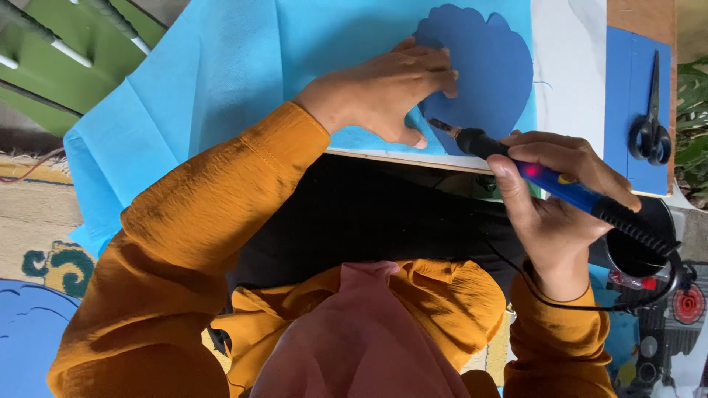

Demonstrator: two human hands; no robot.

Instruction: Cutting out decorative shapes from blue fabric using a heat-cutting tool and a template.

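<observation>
Light blue cloth (221,66) spread over the table (571,66), a good part hanging off the near edge unsupported. Risk: weight of the overhang drags the sheet and shifts the work mid-cut.

Dark blue scalloped template (487,66) lying on the cloth near the table's front edge. Held only by finger pressure, nothing clipped. Any slip and the cut line wanders off the outline.

Left hand (383,92) flat, fingers spread, pressing down on the template's left edge. Thumb tip sits just beside the hot tip. Likely burn if the tool jumps or the thumb creeps.

Right hand (549,195) closed around the soldering iron (560,184), red lamp lit on the barrel so presumably live. Tip touching cloth at the template's lower-left edge. Dwelling too long in one spot could melt a hole wider than intended or scorch the template and table beneath.

Black cord (590,306) looping from the handle under the wrist toward the lap. Snag there would yank the tip sideways.

Scissors (650,121) on a blue mat (627,88) at far right, well apart, no hazard seen.
</observation>
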